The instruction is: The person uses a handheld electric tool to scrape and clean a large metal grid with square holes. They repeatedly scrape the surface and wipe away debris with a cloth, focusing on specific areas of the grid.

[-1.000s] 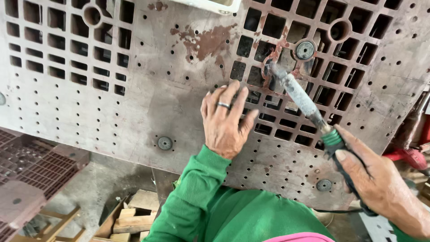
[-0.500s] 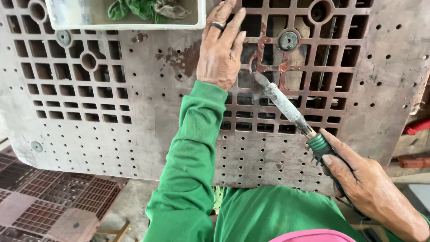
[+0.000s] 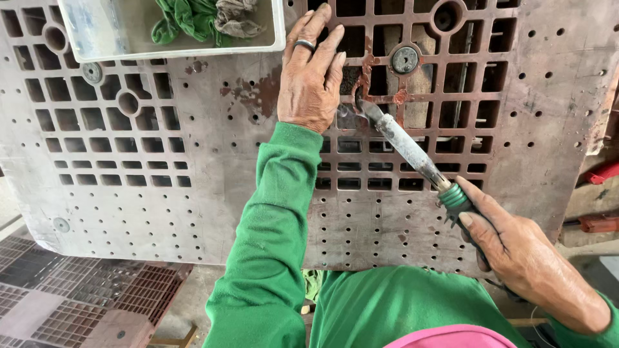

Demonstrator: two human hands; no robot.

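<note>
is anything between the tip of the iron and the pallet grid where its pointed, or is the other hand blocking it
Nothing visible blocks it. The iron, held in the right hand, has its tip right at the pallet grid. The left hand lies flat just beside the tip, not across it.

- The plastic pallet (image 3: 213,167) was dull reddish-brown, patterned with square grid openings and round holes.
- The sleeve (image 3: 271,232) was bright green.
- The tool (image 3: 412,151) had a grey shaft and green collar.
- The tray (image 3: 129,48) was white, holding green and grey rags (image 3: 206,16).
</note>
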